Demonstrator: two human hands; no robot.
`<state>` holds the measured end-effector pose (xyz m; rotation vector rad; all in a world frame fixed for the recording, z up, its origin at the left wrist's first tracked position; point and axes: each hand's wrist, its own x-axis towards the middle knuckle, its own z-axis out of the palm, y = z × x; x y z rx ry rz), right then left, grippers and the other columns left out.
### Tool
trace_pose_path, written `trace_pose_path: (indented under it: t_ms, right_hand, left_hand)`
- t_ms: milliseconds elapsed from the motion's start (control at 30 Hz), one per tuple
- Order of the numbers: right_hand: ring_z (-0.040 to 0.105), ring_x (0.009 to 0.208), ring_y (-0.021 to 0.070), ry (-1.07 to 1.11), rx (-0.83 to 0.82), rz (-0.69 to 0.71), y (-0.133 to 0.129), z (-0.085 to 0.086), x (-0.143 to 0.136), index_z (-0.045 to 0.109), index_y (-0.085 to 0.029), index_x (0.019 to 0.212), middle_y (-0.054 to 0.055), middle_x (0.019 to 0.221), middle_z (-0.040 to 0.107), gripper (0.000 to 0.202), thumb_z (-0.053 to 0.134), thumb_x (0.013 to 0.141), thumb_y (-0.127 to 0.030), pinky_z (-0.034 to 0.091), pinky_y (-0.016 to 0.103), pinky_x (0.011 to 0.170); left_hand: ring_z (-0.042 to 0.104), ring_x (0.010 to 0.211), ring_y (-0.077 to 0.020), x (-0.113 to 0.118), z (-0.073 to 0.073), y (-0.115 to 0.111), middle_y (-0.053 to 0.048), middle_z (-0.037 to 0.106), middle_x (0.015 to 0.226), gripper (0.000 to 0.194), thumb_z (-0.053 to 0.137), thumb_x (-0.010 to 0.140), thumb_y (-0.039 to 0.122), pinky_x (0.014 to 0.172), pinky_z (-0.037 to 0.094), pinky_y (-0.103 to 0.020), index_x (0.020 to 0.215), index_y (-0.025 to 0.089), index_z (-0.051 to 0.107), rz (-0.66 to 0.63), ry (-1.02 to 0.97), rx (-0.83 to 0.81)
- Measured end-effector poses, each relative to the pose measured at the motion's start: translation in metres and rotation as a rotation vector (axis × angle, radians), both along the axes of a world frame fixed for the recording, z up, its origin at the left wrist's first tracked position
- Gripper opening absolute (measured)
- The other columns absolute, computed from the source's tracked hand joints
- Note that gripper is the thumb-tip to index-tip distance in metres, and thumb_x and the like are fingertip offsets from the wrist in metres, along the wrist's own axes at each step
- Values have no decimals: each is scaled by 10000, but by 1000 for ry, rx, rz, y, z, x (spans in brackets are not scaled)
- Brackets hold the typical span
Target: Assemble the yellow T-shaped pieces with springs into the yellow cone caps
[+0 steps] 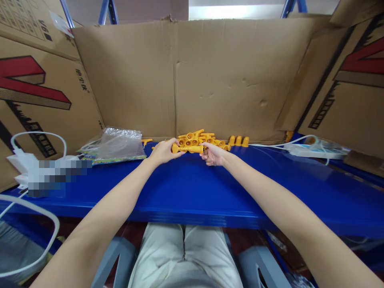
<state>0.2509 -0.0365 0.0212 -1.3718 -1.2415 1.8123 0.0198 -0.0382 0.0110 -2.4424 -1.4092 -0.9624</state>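
Observation:
Between my two hands, just above the far part of the blue table, lies a yellow plastic tube-shaped piece [191, 149], held level. My left hand [166, 152] grips its left end, which looks like a wider cap. At the other end, the fingers of my right hand [213, 154] are closed round the piece. Right behind it a pile of yellow plastic parts [196, 136] with round open ends rests against the cardboard; my hands hide some of it. Three small yellow caps [239, 141] stand in a row to the right of the pile.
Cardboard [228, 80] walls the back and both sides of the blue table [192, 184]. Clear plastic bags [120, 144] lie at left, with a yellow T-shaped part [147, 141] beside them. A white power strip [315, 151] and cables sit at right; white plugs [25, 164] stand far left.

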Motion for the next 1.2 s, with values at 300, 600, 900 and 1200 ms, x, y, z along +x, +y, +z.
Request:
trace_pose_path:
  t_ms: [300, 600, 900, 1200]
  right_hand:
    - [597, 497, 111, 221, 45, -72, -8, 2, -7, 545, -143, 895, 63, 629, 658, 292, 331, 994, -314, 500, 190, 465]
    - [665, 814, 146, 353, 575, -431, 18, 37, 14, 488, -221, 909, 55, 894, 640, 46, 483, 901, -176, 588, 251, 702]
    - [518, 1148, 209, -390, 1100, -602, 58, 23, -6, 472, -226, 1068, 105, 1204, 573, 210, 508, 865, -263, 411, 366, 1006]
    - [535, 1097, 268, -733, 1276, -407, 64, -7, -45, 513, -194, 1086, 144, 1219, 534, 236, 419, 875, -148, 411, 408, 960]
  left_hand:
    - [668, 982, -229, -2, -2, -1, -82, 695, 1139, 470, 671, 779, 491, 835, 512, -335, 1151, 216, 592, -48, -46, 93]
    - [668, 948, -178, -3, 2, -2, -111, 504, 1432, 540, 567, 853, 302, 908, 515, -348, 1377, 233, 457, -96, -238, 95]
    - [626, 687, -132, -4, -5, 7, -86, 674, 1134, 400, 556, 826, 235, 735, 517, -308, 1223, 187, 547, -126, -206, -14]
    - [594, 605, -113, -2, -6, 8, -61, 710, 1029, 341, 546, 824, 221, 665, 492, -274, 1162, 190, 579, -140, -201, -51]
